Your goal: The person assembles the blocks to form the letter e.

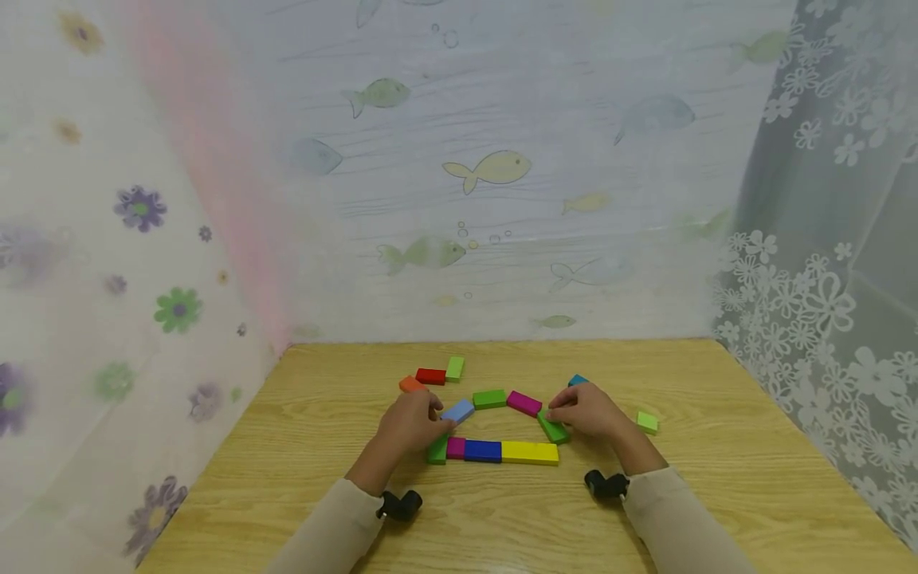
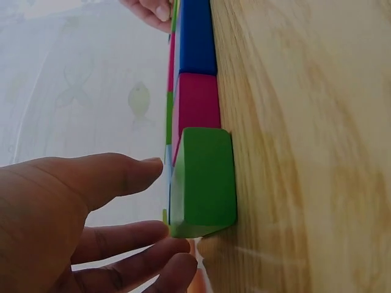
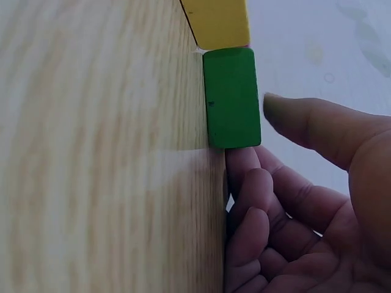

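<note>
L hand [image 1: 410,420], R hand [image 1: 590,410]: fingers apart | nr smooth grn rect. blks [image 2: 208,180] [image 3: 233,101] | wd-grain tbl [image 1: 495,518]

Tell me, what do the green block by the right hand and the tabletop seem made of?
Green block: perhaps painted wood, though plastic is possible; smooth, even colour with softly rounded corners.
Tabletop: wood or a wood-look laminate; pale, streaky grain and a slight sheen.
</note>
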`<action>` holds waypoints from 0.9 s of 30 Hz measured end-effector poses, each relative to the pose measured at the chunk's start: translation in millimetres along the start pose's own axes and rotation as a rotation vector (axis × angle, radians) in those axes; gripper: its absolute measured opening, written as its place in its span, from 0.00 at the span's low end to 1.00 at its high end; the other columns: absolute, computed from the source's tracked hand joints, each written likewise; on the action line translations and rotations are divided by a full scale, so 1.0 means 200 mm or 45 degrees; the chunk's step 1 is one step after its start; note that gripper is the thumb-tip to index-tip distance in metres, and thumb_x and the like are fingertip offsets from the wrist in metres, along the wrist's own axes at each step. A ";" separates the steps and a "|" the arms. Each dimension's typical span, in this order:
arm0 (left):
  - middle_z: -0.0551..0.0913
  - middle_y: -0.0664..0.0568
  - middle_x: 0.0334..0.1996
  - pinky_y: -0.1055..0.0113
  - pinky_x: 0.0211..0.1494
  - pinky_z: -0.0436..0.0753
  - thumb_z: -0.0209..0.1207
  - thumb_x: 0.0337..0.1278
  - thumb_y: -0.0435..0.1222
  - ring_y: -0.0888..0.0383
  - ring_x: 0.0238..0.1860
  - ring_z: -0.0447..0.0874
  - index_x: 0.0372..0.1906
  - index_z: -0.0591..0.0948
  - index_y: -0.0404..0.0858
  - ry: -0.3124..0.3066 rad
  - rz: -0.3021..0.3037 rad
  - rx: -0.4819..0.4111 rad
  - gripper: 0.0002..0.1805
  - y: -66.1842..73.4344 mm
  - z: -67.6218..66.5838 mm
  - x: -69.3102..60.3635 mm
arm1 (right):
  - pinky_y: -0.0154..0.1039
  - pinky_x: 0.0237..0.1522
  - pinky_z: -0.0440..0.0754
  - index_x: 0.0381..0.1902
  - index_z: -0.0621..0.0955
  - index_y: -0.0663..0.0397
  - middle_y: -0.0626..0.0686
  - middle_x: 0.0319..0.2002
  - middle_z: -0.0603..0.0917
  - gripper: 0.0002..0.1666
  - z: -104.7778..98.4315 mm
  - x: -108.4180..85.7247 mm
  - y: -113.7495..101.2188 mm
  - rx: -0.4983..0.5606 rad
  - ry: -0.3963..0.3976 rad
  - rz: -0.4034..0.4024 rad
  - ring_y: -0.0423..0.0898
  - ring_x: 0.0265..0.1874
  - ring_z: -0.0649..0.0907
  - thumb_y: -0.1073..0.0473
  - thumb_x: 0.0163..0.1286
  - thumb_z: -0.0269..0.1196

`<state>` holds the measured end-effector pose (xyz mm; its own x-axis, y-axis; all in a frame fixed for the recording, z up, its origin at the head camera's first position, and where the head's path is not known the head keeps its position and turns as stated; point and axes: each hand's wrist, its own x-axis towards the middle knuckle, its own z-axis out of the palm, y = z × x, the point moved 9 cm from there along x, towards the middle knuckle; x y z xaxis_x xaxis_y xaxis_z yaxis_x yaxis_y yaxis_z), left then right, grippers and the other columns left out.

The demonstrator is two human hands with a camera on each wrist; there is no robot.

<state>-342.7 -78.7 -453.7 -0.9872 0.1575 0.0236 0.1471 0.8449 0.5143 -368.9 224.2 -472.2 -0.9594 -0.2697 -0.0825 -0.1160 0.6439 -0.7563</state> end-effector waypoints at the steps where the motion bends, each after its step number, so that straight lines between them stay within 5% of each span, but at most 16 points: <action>1: 0.89 0.53 0.40 0.60 0.39 0.84 0.73 0.58 0.50 0.58 0.39 0.85 0.52 0.88 0.38 0.002 -0.004 0.001 0.24 0.00 0.00 -0.01 | 0.43 0.45 0.84 0.49 0.87 0.58 0.53 0.45 0.87 0.16 0.00 0.00 0.00 -0.004 0.003 -0.004 0.46 0.42 0.83 0.52 0.71 0.69; 8: 0.87 0.51 0.42 0.55 0.47 0.86 0.71 0.60 0.48 0.55 0.43 0.84 0.55 0.87 0.37 0.000 -0.019 -0.121 0.24 -0.02 -0.04 -0.06 | 0.44 0.48 0.82 0.53 0.86 0.58 0.54 0.48 0.86 0.20 0.00 -0.05 0.02 0.054 -0.043 -0.037 0.48 0.46 0.82 0.51 0.71 0.70; 16: 0.86 0.52 0.41 0.60 0.42 0.85 0.71 0.62 0.45 0.59 0.36 0.85 0.52 0.86 0.36 -0.100 -0.012 -0.262 0.20 -0.07 -0.03 -0.08 | 0.44 0.50 0.83 0.55 0.85 0.57 0.53 0.48 0.85 0.19 0.00 -0.05 0.04 0.122 -0.069 -0.039 0.47 0.47 0.82 0.55 0.70 0.71; 27: 0.87 0.51 0.39 0.60 0.40 0.86 0.73 0.60 0.41 0.59 0.35 0.86 0.48 0.87 0.35 -0.142 -0.036 -0.334 0.16 -0.07 -0.03 -0.09 | 0.41 0.45 0.80 0.55 0.87 0.57 0.52 0.45 0.85 0.16 -0.02 -0.06 -0.01 0.108 -0.078 -0.083 0.48 0.43 0.80 0.59 0.71 0.69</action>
<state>-327.4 -96.7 -457.4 -0.9758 0.2031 -0.0808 0.0844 0.6910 0.7179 -358.4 229.4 -467.8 -0.9328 -0.3538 -0.0691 -0.1527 0.5614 -0.8133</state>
